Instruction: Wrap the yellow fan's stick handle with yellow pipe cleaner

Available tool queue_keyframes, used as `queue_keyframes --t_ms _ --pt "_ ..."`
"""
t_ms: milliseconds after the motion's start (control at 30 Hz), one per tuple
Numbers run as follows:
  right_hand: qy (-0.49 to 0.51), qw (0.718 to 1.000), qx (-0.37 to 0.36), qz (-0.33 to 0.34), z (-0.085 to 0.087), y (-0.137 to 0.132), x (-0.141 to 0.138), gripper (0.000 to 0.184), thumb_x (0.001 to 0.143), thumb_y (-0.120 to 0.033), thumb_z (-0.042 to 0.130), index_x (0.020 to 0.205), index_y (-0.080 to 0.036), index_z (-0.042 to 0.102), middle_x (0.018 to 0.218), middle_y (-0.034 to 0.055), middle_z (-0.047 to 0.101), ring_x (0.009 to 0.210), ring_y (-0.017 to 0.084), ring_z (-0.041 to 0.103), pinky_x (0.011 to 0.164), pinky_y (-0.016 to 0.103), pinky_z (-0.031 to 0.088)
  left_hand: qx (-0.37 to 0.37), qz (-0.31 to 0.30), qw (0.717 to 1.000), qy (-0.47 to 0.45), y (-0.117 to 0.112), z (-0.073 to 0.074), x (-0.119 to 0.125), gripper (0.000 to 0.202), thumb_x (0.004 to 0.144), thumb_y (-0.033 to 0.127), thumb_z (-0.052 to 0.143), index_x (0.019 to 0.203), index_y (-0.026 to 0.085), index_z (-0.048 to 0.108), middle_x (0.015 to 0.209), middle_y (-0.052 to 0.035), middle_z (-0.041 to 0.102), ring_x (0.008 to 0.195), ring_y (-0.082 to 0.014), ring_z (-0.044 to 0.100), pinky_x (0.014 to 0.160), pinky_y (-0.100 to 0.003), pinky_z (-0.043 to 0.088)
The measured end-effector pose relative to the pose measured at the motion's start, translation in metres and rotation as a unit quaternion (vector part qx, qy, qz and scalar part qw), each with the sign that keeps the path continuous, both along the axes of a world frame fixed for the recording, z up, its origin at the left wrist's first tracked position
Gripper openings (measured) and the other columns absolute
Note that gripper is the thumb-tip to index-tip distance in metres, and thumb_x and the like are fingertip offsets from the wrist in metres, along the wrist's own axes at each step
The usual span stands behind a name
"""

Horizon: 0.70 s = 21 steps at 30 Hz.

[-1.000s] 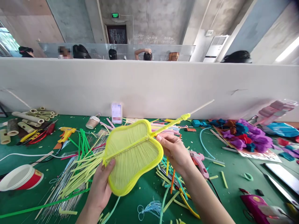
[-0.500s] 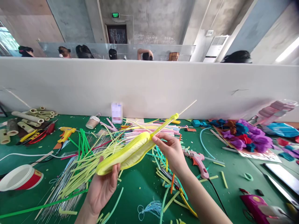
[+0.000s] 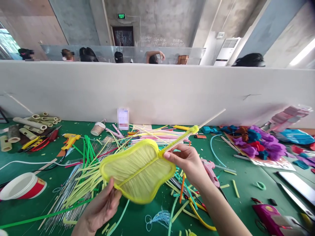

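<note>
Between my hands is a yellow leaf-shaped hand fan (image 3: 137, 170), its broad face of gathered, sheer-looking fabric turned toward me. A thick fuzzy rim runs round it and a rib down its middle. My left hand (image 3: 104, 205) grips the lower left edge, thumb on top and fingers underneath. My right hand (image 3: 188, 160) pinches the yellow-wrapped handle (image 3: 180, 138) where it joins the face. A bare pale stick (image 3: 212, 118) pokes out of the handle's upper end. The fan is held tilted above the table, covering part of the craft strips.
Yellow-green fuzzy strips (image 3: 81, 183) and thin wires lie left, with a paper cup (image 3: 23, 188) and a yellow glue gun (image 3: 70, 141). A pink glue gun (image 3: 211, 170) is partly behind my right arm. Purple flowers (image 3: 270, 147) lie right. A white partition (image 3: 157, 91) stands behind.
The fan has turned from nearly edge-on to showing its broad face. Its handle end has shifted right, and my left hand has moved slightly down and left, its thumb now over the edge.
</note>
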State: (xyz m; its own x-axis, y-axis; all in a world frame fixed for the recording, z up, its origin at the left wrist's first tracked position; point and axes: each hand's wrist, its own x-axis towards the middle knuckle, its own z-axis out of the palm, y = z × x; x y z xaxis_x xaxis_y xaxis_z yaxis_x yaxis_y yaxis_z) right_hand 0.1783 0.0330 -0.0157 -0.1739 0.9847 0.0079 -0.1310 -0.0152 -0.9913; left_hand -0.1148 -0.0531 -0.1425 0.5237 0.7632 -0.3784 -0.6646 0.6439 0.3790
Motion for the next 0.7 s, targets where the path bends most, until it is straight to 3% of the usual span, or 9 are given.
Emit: queue_keyframes --t_ms 33,100,167,267,400,533,633,700 --pt "-0.01 1.0 0.001 0.007 -0.001 0.0 -0.001 0.028 0.06 -0.037 0.092 0.073 -0.019 0.076 0.071 0.0013 0.07 0.06 0.013 0.058 0.057 0.025 0.044 0.015 -0.008 1.0 -0.007 0.004 -0.005 0.001 0.059 0.089 0.048 0.066 0.044 0.012 0.06 0.03 -0.0006 0.047 0.022 -0.0047 0.043 0.027 -0.011 0.034" --pt "-0.019 1.0 0.008 0.021 -0.002 -0.002 -0.003 0.025 0.061 -0.035 0.092 0.074 -0.019 0.078 0.071 0.0016 0.071 0.059 0.012 0.057 0.055 0.024 0.043 0.033 -0.045 0.998 0.009 0.01 -0.014 0.0 0.073 0.089 0.059 0.059 0.034 0.013 0.049 0.023 0.0064 0.022 0.017 0.0002 0.017 0.024 -0.011 0.02" --pt "-0.019 0.999 0.027 0.031 -0.003 -0.005 -0.004 0.021 0.064 -0.032 0.091 0.074 -0.02 0.078 0.07 0.0013 0.071 0.058 0.011 0.056 0.053 0.023 0.041 0.03 -0.076 0.995 0.056 0.012 -0.02 -0.004 0.077 0.091 0.065 0.052 0.034 0.013 0.046 0.025 0.0085 0.011 0.02 0.0009 0.008 0.026 -0.012 0.013" --pt "-0.017 0.995 0.096 0.033 -0.004 -0.009 -0.007 0.012 0.069 -0.03 0.088 0.076 -0.024 0.08 0.071 0.0015 0.073 0.058 0.013 0.057 0.052 0.024 0.043 0.007 -0.095 0.99 0.1 0.013 -0.022 -0.008 0.079 0.091 0.069 0.044 0.035 0.014 0.049 0.026 0.0082 0.007 0.023 -0.0004 0.006 0.028 -0.015 0.011" --pt "-0.046 0.976 0.208 0.034 -0.002 -0.009 -0.011 0.01 0.076 -0.026 0.083 0.085 -0.03 0.083 0.077 0.0031 0.076 0.071 0.019 0.065 0.061 0.029 0.05 -0.035 -0.12 0.989 0.084 0.018 -0.017 -0.001 0.074 0.088 0.071 0.049 0.043 0.012 0.057 0.025 0.008 0.012 0.023 -0.0015 0.005 0.028 -0.015 0.012" --pt "-0.067 0.967 0.235 0.067 -0.002 -0.005 -0.016 0.01 0.081 -0.028 0.079 0.09 -0.029 0.083 0.078 0.0037 0.075 0.069 0.019 0.066 0.061 0.029 0.05 -0.094 -0.156 0.977 0.112 0.026 -0.013 0.016 0.062 0.085 0.065 0.061 0.054 0.011 0.064 0.026 0.0085 0.023 0.024 -0.0005 0.011 0.028 -0.012 0.009" --pt "-0.098 0.958 0.263 0.051 -0.002 -0.006 -0.016 0.009 0.084 -0.028 0.076 0.091 -0.027 0.082 0.078 0.0039 0.074 0.067 0.018 0.063 0.059 0.028 0.049 -0.059 -0.163 0.969 0.174 0.026 -0.007 0.029 0.064 0.08 0.072 0.06 0.059 0.011 0.063 0.031 0.0063 0.035 0.024 -0.0031 0.027 0.029 -0.014 0.017" --pt "-0.125 0.951 0.282 0.023 -0.001 -0.008 -0.014 0.01 0.086 -0.028 0.074 0.092 -0.027 0.081 0.078 0.0042 0.074 0.068 0.019 0.064 0.06 0.029 0.049 0.001 -0.113 0.964 0.242 0.023 0.001 0.035 0.06 0.082 0.07 0.061 0.079 0.011 0.069 0.046 -0.0014 0.057 0.035 -0.0099 0.05 0.033 -0.017 0.032"
